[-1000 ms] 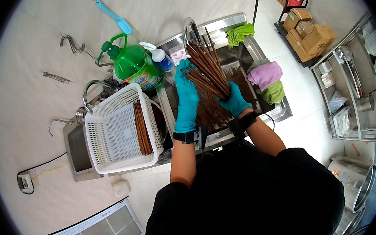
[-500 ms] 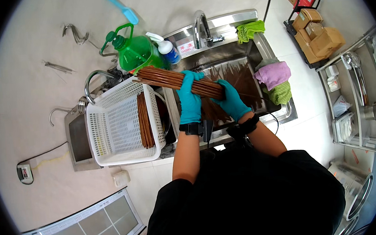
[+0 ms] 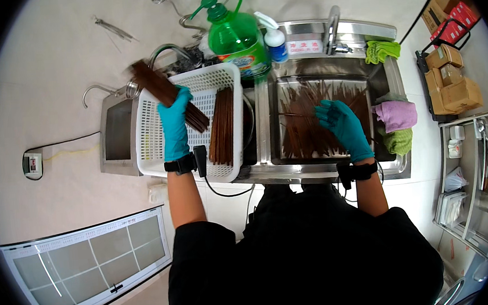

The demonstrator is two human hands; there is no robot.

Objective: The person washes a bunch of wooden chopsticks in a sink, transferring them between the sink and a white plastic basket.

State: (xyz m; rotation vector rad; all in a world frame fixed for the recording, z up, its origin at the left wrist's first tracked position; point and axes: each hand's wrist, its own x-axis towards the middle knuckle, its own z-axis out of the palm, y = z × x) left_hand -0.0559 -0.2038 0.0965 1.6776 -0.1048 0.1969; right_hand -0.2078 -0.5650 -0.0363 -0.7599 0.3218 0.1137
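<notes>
In teal gloves, my left hand [image 3: 174, 123] is closed around a bundle of dark brown chopsticks [image 3: 155, 84], tilted above the white plastic basket [image 3: 209, 74]. The bundle's far end is blurred. Inside the basket, along its right side, lies another row of brown chopsticks [image 3: 221, 125]. My right hand [image 3: 342, 126] hovers over the steel sink [image 3: 264, 134], fingers apart and holding nothing that I can see. Beneath it many loose chopsticks [image 3: 305, 133] are spread in the basin.
Behind the basket stand a big green bottle [image 3: 236, 41] and a white-and-blue pump bottle [image 3: 275, 42]. The faucet [image 3: 331, 28] rises at the sink's back. A green cloth [image 3: 382, 51] and a purple cloth [image 3: 396, 116] lie on its right rim. Shelving [image 3: 468, 163] stands at right.
The chopstick bundle, held in both hands over the sink's left side, has moved left over the basket in my left hand alone. My right hand has let go and opened above the sink.
</notes>
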